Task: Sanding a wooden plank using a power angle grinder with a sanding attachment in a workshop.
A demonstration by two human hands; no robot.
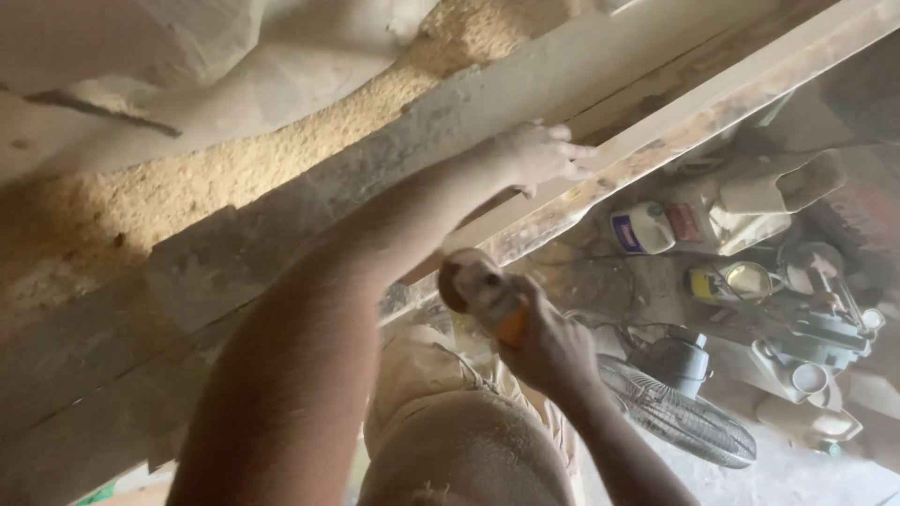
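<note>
Left hand (542, 155) spread flat on a long wooden board (656, 103) at upper right; right hand (548, 347) grips a small orange sander (483, 290), poised for smoothing.

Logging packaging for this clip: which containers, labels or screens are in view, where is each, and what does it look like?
White jug: on the cluttered floor right of the long wooden plank, squat, with a blue label.
Yellow tin: just below and right of the jug, lying beside a round open can with a pale inside.
Red-labelled container: next to the jug, blurred.
No screens or signs visible.
</note>
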